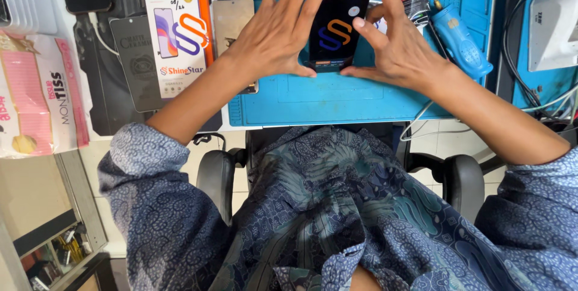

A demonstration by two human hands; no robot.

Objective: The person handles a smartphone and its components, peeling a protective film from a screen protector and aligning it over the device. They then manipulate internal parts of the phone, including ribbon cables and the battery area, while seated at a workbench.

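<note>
Packages first: far left of your left hand [278, 35] lies a pink-and-white tissue pack [42, 95], nearer it a white-and-orange box [179, 41]. Both hands, fingers spread, clasp the black packet [335, 26] between them over the blue mat [337, 101]; your right hand [394, 44] has a blue tool [460, 41] beside it.

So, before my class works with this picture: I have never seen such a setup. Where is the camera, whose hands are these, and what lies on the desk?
The camera sits on the person's head and looks down, so you see their own lap, patterned sleeves and two bare hands. The left hand and the right hand press from both sides on a flat black packet with an orange and blue emblem, lying on a blue work mat. Left of it lies a white and orange packet; a blue handheld tool lies to the right. A pink tissue pack sits far left.
</note>
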